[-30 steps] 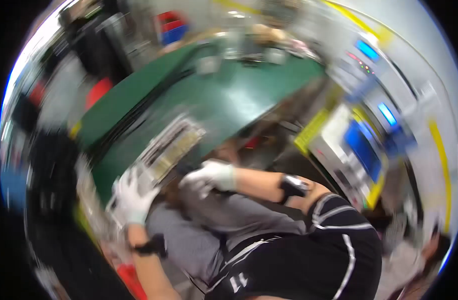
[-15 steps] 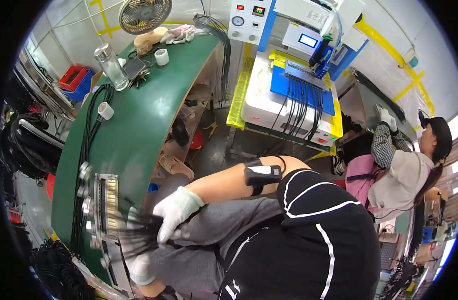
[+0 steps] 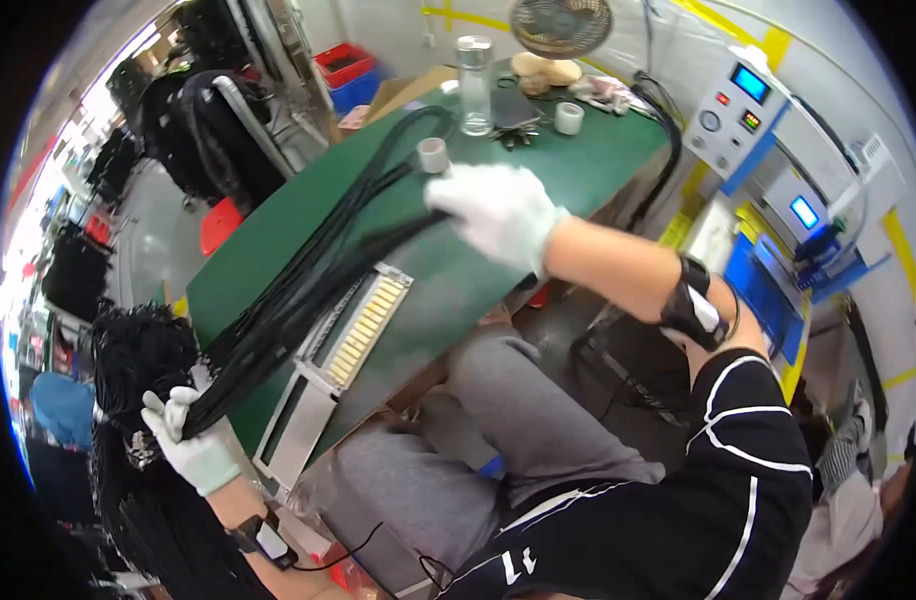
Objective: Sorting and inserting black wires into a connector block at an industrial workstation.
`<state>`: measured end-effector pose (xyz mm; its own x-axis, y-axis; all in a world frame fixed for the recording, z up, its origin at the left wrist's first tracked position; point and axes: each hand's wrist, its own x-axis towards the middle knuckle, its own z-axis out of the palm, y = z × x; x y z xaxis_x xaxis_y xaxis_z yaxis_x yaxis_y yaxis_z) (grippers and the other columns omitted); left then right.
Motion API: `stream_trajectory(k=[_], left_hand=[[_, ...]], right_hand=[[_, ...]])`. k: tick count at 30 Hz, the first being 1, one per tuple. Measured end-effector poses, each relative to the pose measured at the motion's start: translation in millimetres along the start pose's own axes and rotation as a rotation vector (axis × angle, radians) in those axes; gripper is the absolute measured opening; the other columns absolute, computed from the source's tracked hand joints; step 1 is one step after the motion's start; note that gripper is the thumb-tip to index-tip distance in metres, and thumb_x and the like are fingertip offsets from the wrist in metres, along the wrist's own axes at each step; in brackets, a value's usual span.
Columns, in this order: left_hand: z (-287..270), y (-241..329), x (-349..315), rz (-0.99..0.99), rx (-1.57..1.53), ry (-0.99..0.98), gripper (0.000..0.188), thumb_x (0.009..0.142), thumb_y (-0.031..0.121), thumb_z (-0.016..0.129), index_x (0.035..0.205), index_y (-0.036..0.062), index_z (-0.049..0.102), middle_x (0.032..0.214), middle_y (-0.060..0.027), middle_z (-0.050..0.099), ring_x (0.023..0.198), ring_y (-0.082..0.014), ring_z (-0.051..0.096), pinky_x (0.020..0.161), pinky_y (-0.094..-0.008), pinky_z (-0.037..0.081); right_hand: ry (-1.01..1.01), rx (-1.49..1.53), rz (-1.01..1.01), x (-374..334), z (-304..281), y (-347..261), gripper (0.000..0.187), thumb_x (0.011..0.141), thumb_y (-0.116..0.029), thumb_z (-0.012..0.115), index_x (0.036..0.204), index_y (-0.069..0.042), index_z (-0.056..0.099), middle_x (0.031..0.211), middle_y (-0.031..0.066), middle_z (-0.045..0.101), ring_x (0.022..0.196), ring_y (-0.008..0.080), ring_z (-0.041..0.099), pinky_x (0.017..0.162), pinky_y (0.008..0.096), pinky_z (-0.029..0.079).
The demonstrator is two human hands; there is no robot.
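Note:
A bundle of thin black cables is stretched slantwise over the green table. My right hand, in a white glove, closes on its far end, near a white tape roll. At the near left, my gloved left hand pinches the other end, with a finger raised. Below the bundle lies a metal fixture with a row of brass-coloured slots and a flat plate. More black cables lie along the table's left side, partly behind the bundle.
A large heap of black cables hangs beside my left hand. Farther back stand a glass bottle, another tape roll and a fan. A machine with a blue bed is at the right, and a red stool at the left.
My view has turned to the left. My hands, earlier close together over my lap and the fixture with black cables, are now far apart, with the bundle stretched between them.

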<state>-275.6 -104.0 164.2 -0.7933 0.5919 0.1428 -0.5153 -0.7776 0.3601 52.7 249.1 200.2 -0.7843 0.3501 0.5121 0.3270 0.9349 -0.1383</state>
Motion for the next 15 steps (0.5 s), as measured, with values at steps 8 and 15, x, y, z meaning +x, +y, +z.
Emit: stream_trajectory(k=[8,15], left_hand=[[-115.8,-26.3,72.3,0.056,0.044,0.296,0.026,0.1,0.027,0.058,0.111,0.0047,0.066,0.074,-0.0041,0.055,0.085,-0.0203,0.059,0.103,-0.0477,0.051],[-186.5,-13.8,90.1,-0.143,0.39,0.44,0.03,0.099,0.01,0.056,0.127,0.0018,0.055,0.127,-0.0165,0.058,0.111,-0.0284,0.058,0.107,-0.0431,0.046]], right_hand=[[-0.162,-0.474,-0.182,178.8,133.6,22.5,0.019,0.084,-0.019,0.058,0.092,-0.025,0.074,0.088,0.0035,0.071,0.09,0.0243,0.071,0.073,0.0408,0.052],[0.134,0.166,-0.226,12.2,76.1,43.2,0.047,0.075,-0.034,0.079,0.118,-0.017,0.067,0.118,0.0065,0.066,0.116,0.0263,0.058,0.103,0.0457,0.041]])
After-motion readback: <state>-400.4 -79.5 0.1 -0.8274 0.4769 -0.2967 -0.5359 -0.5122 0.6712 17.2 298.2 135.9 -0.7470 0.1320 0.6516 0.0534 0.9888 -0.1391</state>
